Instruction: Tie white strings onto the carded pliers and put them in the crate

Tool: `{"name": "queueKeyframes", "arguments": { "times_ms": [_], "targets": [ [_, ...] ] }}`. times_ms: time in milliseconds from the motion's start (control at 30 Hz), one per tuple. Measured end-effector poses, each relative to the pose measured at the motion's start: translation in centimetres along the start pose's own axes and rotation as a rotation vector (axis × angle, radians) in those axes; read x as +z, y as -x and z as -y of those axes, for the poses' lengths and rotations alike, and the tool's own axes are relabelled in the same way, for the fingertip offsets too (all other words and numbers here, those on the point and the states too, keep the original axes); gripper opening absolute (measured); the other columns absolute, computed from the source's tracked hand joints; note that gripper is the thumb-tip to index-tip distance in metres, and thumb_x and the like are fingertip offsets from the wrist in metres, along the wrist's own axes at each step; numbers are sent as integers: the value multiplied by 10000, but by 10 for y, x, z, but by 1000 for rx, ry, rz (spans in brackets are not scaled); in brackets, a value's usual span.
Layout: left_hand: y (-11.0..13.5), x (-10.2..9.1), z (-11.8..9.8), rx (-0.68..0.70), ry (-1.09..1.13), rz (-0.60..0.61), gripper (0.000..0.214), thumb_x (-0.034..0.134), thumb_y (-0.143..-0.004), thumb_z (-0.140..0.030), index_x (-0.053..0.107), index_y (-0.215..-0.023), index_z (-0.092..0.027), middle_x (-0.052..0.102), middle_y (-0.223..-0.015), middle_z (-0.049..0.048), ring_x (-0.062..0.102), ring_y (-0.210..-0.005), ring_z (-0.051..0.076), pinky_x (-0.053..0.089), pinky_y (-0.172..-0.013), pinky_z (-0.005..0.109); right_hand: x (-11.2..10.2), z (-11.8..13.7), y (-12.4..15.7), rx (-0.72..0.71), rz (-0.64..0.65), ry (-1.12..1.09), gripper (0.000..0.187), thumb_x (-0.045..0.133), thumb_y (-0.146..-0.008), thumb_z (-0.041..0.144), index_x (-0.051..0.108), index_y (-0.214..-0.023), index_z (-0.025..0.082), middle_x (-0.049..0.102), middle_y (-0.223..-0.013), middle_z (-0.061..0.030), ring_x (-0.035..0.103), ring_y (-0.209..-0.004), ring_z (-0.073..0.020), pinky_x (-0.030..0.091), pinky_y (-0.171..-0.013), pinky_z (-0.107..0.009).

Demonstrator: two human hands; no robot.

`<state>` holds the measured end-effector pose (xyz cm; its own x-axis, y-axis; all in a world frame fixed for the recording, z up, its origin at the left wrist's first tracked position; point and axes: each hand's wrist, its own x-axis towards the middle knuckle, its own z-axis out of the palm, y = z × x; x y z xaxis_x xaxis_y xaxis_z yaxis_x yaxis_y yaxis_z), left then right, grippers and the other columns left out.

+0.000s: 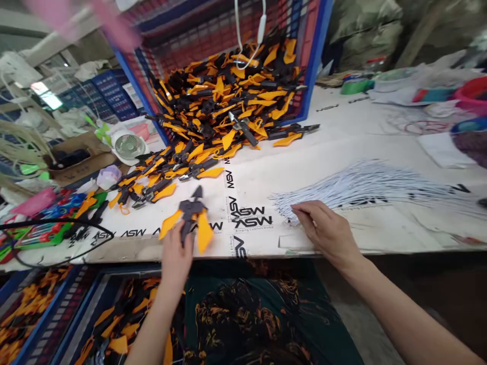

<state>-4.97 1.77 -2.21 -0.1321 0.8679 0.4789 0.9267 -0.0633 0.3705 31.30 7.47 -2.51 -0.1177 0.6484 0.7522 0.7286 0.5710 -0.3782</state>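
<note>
My left hand [174, 258] is closed on one pair of black pliers with orange handles [190, 218], held at the table's front edge with the handles spread apart. My right hand [323, 228] rests on the near end of a bundle of thin white ties [373, 187] lying on the white ASW-printed table cover [251, 177]; its fingers curl over the tips of the ties. A big heap of the same pliers [224, 96] spills from a tipped blue and red crate [312, 56] onto the table. A smaller row of pliers [160, 180] lies just behind my left hand.
Blue crates with more pliers [114, 324] stand under the table at the left. A small white fan [129, 146], a cardboard box and coloured clutter sit at the left. Bowls, tape rolls and plastic bags crowd the back right. A white cable hangs over the heap.
</note>
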Motion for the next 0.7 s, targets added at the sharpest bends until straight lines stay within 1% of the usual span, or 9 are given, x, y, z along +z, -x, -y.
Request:
{"name": "queueKeyframes", "arguments": {
  "times_ms": [67, 133, 200, 267, 367, 433, 500, 600, 700],
  "targets": [
    [9, 16, -37, 46, 30, 83, 408, 450, -949, -294, 504, -1332, -162, 593, -1270, 173, 531, -1220, 297, 435, -1043, 487, -9, 20, -6, -23, -63, -48, 126, 530, -965, 238, 637, -1030, 257, 718, -938, -62, 684, -861, -199, 545, -786, -330],
    [14, 29, -67, 30, 46, 121, 430, 468, -950, -293, 491, -1361, -167, 594, -1282, 184, 534, -1218, 312, 439, -1026, 510, -17, 41, -12, -8, -68, -118, 144, 553, -955, 224, 640, -1058, 271, 718, -956, -63, 684, -890, -207, 541, -817, -348],
    [19, 38, -86, 8, 70, 143, 488, 513, -936, -321, 466, -1396, -166, 585, -1319, 190, 527, -1236, 333, 430, -1027, 528, -20, 60, -14, 18, 0, -238, 138, 554, -955, 233, 645, -1049, 279, 715, -946, -59, 683, -889, -211, 543, -808, -351],
    [25, 41, -96, -11, 111, 169, 557, 571, -906, -356, 448, -1417, -170, 584, -1342, 185, 531, -1240, 348, 424, -1028, 544, -16, 72, -10, 36, 134, -364, 137, 523, -968, 236, 639, -1036, 267, 709, -946, -58, 680, -884, -202, 546, -784, -334],
    [34, 40, -98, -23, 201, 198, 592, 626, -864, -383, 470, -1401, -190, 609, -1324, 167, 574, -1197, 342, 438, -1017, 546, -1, 79, 1, 82, 322, -445, 133, 487, -970, 216, 619, -976, 235, 691, -921, -55, 671, -844, -184, 538, -741, -305],
    [38, 36, -93, -3, 261, 212, 564, 629, -862, -373, 493, -1381, -201, 607, -1338, 155, 576, -1215, 323, 443, -1031, 521, 10, 81, 8, 119, 413, -419, 129, 482, -957, 194, 606, -933, 220, 677, -891, -51, 663, -797, -181, 526, -707, -301],
    [41, 31, -87, 26, 301, 232, 522, 620, -871, -353, 515, -1362, -209, 596, -1362, 144, 554, -1262, 305, 440, -1055, 492, 17, 82, 13, 123, 487, -357, 130, 481, -946, 183, 600, -900, 209, 665, -863, -51, 653, -740, -182, 510, -672, -306],
    [44, 25, -82, 30, 329, 268, 471, 598, -892, -344, 536, -1346, -231, 607, -1361, 120, 568, -1253, 280, 454, -1050, 461, 23, 86, 16, 81, 556, -260, 154, 468, -956, 202, 609, -895, 200, 658, -848, -55, 643, -693, -183, 482, -635, -305],
    [46, 25, -82, 27, 320, 269, 447, 588, -904, -352, 552, -1333, -235, 624, -1343, 115, 594, -1222, 278, 456, -1042, 461, 24, 88, 19, 31, 572, -196, 198, 442, -977, 225, 636, -952, 200, 660, -857, -56, 654, -723, -194, 461, -625, -297]
  ]
}}
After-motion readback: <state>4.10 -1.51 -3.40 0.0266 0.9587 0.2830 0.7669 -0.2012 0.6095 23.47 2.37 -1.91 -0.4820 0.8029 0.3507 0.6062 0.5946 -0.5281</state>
